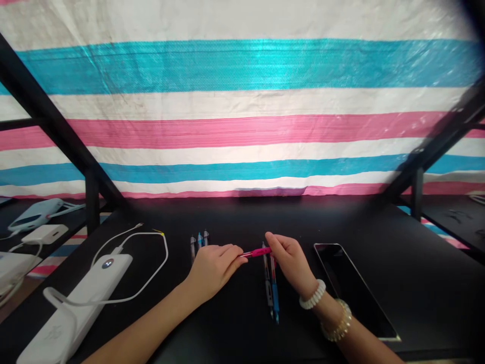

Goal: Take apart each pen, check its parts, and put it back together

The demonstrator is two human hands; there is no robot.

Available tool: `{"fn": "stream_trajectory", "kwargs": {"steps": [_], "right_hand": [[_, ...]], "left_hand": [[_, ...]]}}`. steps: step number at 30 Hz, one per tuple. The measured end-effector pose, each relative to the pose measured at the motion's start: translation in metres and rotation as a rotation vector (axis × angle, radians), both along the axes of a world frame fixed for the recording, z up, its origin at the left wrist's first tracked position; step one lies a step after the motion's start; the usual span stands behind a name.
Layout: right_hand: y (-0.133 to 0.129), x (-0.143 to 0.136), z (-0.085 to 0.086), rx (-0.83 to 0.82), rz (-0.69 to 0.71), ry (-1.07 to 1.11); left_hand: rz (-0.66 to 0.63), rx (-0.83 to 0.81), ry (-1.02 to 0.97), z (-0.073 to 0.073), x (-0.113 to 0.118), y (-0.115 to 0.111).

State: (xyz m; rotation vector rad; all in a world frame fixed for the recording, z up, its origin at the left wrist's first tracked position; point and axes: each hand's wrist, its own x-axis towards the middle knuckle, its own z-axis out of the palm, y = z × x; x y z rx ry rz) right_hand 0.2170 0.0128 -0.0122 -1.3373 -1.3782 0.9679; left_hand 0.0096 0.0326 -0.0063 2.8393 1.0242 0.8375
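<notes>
A pink pen (255, 253) lies level between my hands, just above the black tabletop. My left hand (215, 267) pinches its left end between thumb and fingers. My right hand (290, 258) is closed around its right end, with the fingers partly hidden behind the thumb. Below the pen lie a dark-grey pen (268, 288) and a blue pen (275, 298), side by side and pointing toward me. Several more pens, one of them light blue (200, 239), stick out behind my left hand, which covers their lower parts.
To the right lies a black phone (354, 288). A white power bank (81, 308) with a looped white cable (151, 275) rests on the left. The black table (212, 212) ends at a striped sheet (242, 131), flanked by slanted black frame bars (76, 136). More chargers (45, 233) sit far left.
</notes>
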Motion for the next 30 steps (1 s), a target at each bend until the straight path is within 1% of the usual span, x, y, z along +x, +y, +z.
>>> {"fn": "stream_trajectory", "kwargs": {"steps": [3,7,10,12,15,18,20,24,26,30], "right_hand": [[-0.001,0.0,0.001,-0.025,0.003,0.035],[-0.002,0.0,0.003,-0.085,0.076,0.046],[-0.001,-0.001,0.004,-0.104,0.104,0.053],[-0.001,-0.001,0.003,-0.108,0.115,0.073],[-0.001,-0.001,0.002,-0.066,0.124,0.074],[-0.003,-0.001,0.003,-0.002,0.111,0.072],[-0.003,-0.001,0.004,-0.025,0.102,0.136],[-0.003,0.0,0.005,-0.078,0.088,0.28],[-0.003,0.001,0.006,-0.062,0.08,0.293],[-0.004,0.001,0.008,-0.04,0.067,0.296]], "left_hand": [[0.006,0.021,-0.038,0.0,0.001,-0.001],[0.01,0.071,-0.056,0.001,0.001,-0.002],[-0.013,0.053,-0.094,0.001,0.001,-0.003],[-0.037,-0.038,-0.14,0.003,0.002,-0.004],[-0.055,-0.296,-0.19,0.007,0.003,-0.004],[-0.024,-0.523,-0.264,0.011,0.004,-0.004],[0.013,-0.601,-0.356,0.013,0.003,-0.003],[0.038,-0.669,-0.581,0.015,0.002,-0.002],[0.055,-0.723,-0.666,0.016,0.002,-0.001],[0.136,-0.902,-0.825,0.014,0.003,0.002]]}}
